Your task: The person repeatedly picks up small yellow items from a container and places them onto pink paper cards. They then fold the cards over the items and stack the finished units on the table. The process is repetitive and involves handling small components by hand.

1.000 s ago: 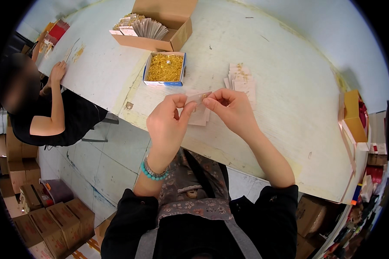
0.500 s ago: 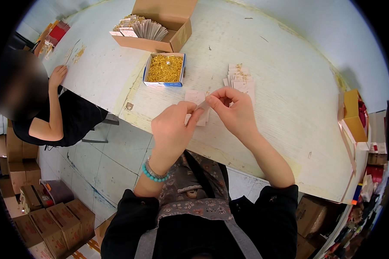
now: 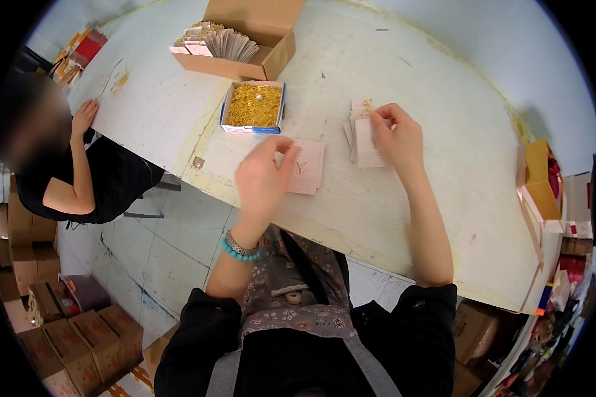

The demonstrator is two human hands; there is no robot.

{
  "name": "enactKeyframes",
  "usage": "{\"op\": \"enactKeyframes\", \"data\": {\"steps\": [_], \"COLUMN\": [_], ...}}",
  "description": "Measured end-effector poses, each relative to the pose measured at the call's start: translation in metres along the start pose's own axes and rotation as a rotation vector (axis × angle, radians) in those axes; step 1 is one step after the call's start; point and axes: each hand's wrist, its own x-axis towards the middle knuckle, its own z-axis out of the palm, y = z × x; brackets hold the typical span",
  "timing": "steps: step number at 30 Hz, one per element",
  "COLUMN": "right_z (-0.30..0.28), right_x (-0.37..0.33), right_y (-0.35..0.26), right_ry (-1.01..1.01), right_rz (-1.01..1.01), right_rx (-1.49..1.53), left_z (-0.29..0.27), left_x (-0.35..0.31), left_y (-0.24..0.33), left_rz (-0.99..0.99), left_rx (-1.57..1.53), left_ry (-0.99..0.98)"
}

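Observation:
My right hand (image 3: 398,137) pinches the upper edge of a small pale card (image 3: 367,147) and lowers it over a loose pile of similar cards (image 3: 355,111) with gold bits at their tops. To the left lies a neat stack of pale pink cards (image 3: 309,173) bearing a small printed motif. Over that stack's left side is my left hand (image 3: 261,177), with a beaded turquoise bracelet at the wrist. Its thumb and fingers are bent close together; what lies between them, if anything, is hidden.
A shallow blue-and-white box (image 3: 253,106) full of gold pins or clips stands beyond my left hand. Behind it, an open cardboard box (image 3: 271,63) holds many upright cards. At the left a co-worker (image 3: 79,159) sits with a hand on the table. An open yellowish carton (image 3: 540,178) stands far right.
My hands have parted from above the card stack. The right hand has moved right and away from me with a card to the loose pile; the left hand has moved slightly off the stack.

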Motion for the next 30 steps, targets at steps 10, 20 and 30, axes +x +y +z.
{"op": "enactKeyframes", "data": {"steps": [10,20,30], "right_z": [0.010,0.008,0.016], "right_x": [0.007,0.002,-0.007], "right_y": [0.028,0.014,0.000], "right_ry": [0.350,0.294,0.257], "right_rz": [-0.434,-0.451,-0.550], "right_rx": [-0.583,-0.454,-0.409], "left_z": [-0.011,-0.018,-0.014], "left_x": [0.087,0.086,0.091], "left_y": [-0.060,-0.049,-0.050], "left_rz": [0.244,0.011,0.079], "left_rx": [0.471,0.203,0.355], "left_ry": [-0.010,-0.052,-0.303]}}
